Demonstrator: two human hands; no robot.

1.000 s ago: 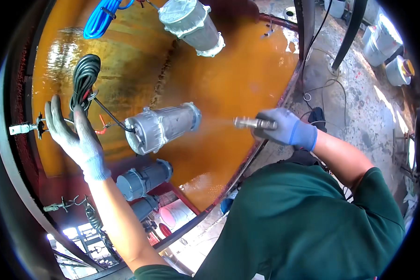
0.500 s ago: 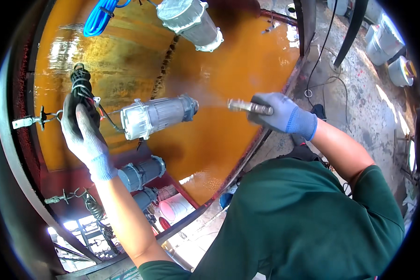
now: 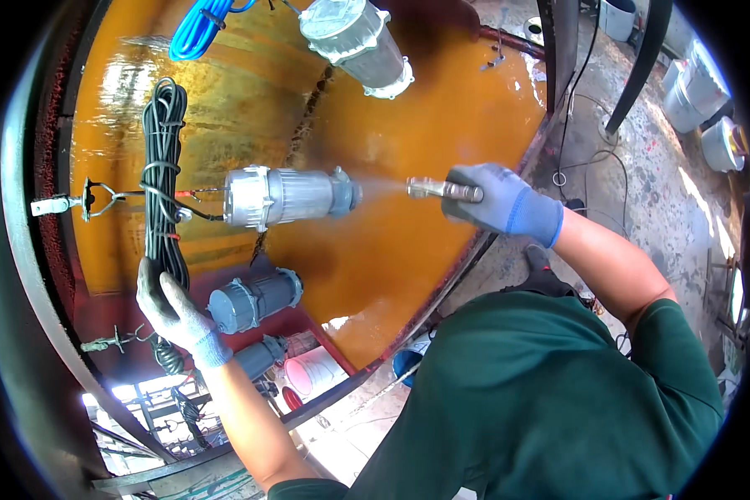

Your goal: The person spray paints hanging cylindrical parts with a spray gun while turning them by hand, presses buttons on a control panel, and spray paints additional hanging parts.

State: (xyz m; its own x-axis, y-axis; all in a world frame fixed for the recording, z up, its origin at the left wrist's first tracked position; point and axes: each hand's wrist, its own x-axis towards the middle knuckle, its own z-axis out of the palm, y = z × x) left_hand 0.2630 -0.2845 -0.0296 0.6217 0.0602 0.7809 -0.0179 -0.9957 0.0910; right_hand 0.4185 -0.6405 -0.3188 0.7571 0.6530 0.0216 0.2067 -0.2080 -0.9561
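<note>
My right hand (image 3: 504,198), in a grey-blue knit glove, is closed around a metal spray gun (image 3: 442,190). A pale mist leaves its nozzle toward the grey end of a ribbed cylindrical housing (image 3: 287,198), shaped like a pump or motor, hanging level from a hook (image 3: 92,200). Beside the hook hangs a long bundle of black cable (image 3: 162,158), joined to the housing. My left hand (image 3: 171,308), in a dark-palmed glove, is closed on the bundle's lower end. The fingers partly hide that end.
Another housing (image 3: 358,46) hangs farther off, with a coil of blue cable (image 3: 200,29) beside it. Nearer are grey coated housings (image 3: 257,300). Wet orange-brown booth walls (image 3: 383,267) stand behind. White buckets (image 3: 696,96) are on the floor at right, and a pinkish-white bucket (image 3: 312,371) sits below.
My left hand has slid down the cable bundle from its upper part to its lower end. The housing has swung from tilted to nearly level. The spray gun stays almost in place.
</note>
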